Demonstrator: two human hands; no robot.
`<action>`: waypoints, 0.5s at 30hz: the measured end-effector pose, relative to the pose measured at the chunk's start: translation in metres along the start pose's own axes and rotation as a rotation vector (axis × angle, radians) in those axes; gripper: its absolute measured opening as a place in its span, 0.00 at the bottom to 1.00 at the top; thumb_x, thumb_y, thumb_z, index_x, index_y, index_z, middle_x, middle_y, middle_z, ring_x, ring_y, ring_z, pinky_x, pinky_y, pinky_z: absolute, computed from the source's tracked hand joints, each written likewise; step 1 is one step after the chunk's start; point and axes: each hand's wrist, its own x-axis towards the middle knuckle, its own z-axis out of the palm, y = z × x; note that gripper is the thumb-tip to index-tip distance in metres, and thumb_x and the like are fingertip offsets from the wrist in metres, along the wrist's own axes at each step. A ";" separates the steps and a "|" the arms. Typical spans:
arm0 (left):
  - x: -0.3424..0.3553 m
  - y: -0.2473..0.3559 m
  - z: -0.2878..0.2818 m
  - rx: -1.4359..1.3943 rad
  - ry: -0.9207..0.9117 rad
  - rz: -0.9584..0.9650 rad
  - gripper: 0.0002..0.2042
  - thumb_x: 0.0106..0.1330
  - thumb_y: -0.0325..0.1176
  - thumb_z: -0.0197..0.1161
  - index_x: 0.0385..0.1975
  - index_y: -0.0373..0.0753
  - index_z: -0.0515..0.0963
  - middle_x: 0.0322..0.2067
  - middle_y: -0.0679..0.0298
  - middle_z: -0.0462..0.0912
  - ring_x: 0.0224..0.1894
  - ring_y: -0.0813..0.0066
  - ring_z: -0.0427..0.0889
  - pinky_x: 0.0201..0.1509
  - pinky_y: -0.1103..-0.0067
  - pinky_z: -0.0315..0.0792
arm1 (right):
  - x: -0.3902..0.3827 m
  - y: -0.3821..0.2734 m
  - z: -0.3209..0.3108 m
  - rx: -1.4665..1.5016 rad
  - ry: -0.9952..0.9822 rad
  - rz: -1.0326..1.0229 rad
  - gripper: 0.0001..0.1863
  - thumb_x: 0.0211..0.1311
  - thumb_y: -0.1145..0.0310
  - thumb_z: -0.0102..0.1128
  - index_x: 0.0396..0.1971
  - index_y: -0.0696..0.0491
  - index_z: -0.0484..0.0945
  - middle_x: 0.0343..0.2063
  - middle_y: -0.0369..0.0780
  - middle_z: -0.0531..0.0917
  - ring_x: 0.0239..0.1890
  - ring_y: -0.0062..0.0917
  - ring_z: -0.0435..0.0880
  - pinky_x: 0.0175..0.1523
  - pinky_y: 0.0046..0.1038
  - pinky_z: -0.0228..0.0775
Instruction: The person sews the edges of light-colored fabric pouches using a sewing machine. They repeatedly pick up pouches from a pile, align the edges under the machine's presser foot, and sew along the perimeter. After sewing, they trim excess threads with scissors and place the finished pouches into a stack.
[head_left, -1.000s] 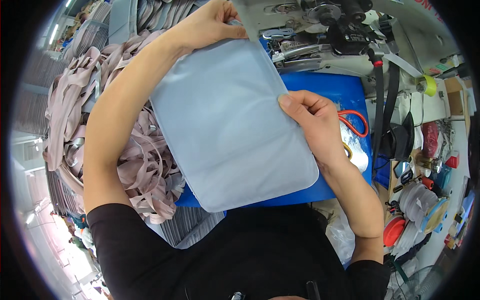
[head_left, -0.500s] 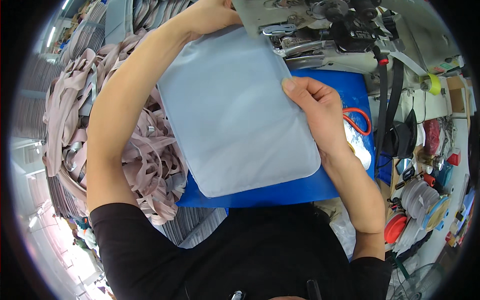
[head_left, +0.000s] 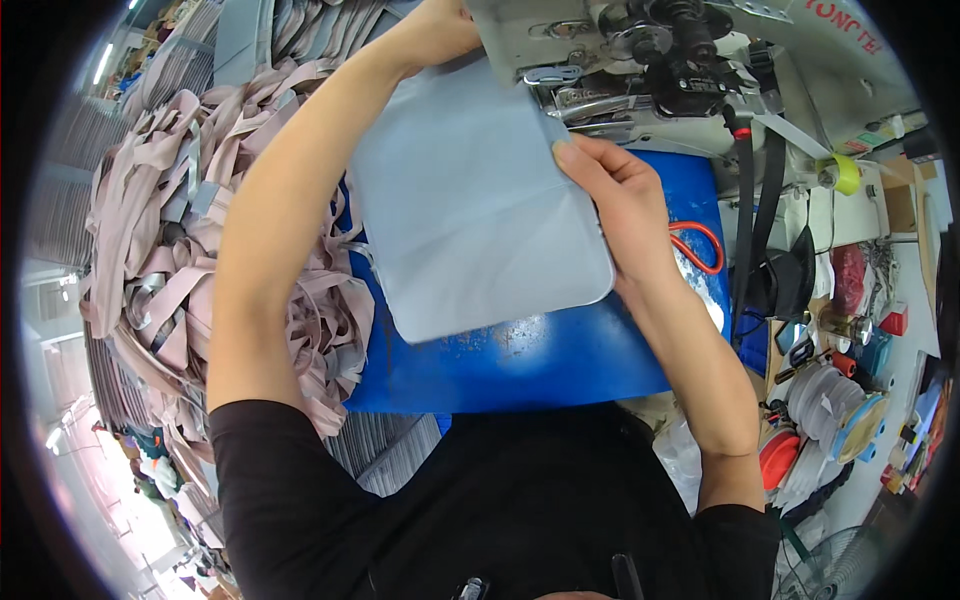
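Note:
A flat grey-blue fabric panel (head_left: 480, 220) with rounded near corners lies over the blue work surface (head_left: 540, 370), its far end running under the head of a sewing machine (head_left: 620, 70). On the panel's right edge my right hand (head_left: 625, 195) is closed, thumb on top and fingers curled against the edge. My left hand (head_left: 440, 35) reaches to the panel's far left, beside the machine head. Its fingertips are hidden behind the machine, so its grip does not show.
Tangled pinkish-grey fabric strips (head_left: 320, 320) heap along the left, with stacked grey panels (head_left: 240, 45) beyond. A red loop handle (head_left: 700, 248) lies right of my right hand. Black belts (head_left: 755, 200) hang beside the machine. Tape rolls and spools (head_left: 830, 400) crowd the far right.
The panel has slid away from me, farther under the machine head, uncovering more blue surface at its near edge. Both hands stay with it; my right hand has shifted slightly away and left.

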 end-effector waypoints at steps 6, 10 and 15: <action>-0.052 -0.006 0.029 0.245 0.711 -0.074 0.13 0.62 0.33 0.74 0.41 0.32 0.82 0.45 0.55 0.87 0.49 0.67 0.85 0.56 0.74 0.77 | 0.011 0.002 0.002 0.039 -0.006 -0.033 0.16 0.66 0.69 0.71 0.45 0.67 0.84 0.37 0.43 0.89 0.36 0.21 0.87 0.42 0.25 0.79; -0.148 0.116 0.138 0.411 0.722 0.054 0.21 0.51 0.28 0.77 0.45 0.36 0.79 0.61 0.52 0.78 0.59 0.54 0.82 0.59 0.68 0.77 | 0.015 0.020 -0.008 0.014 -0.002 -0.117 0.16 0.67 0.65 0.70 0.43 0.65 0.85 0.36 0.40 0.89 0.34 0.20 0.84 0.40 0.24 0.75; -0.161 0.117 0.148 0.448 0.653 0.207 0.19 0.49 0.22 0.76 0.43 0.36 0.79 0.52 0.52 0.85 0.51 0.54 0.86 0.53 0.69 0.80 | -0.026 0.026 -0.019 -0.245 0.017 -0.344 0.12 0.64 0.66 0.66 0.41 0.59 0.83 0.30 0.34 0.84 0.33 0.17 0.78 0.39 0.25 0.72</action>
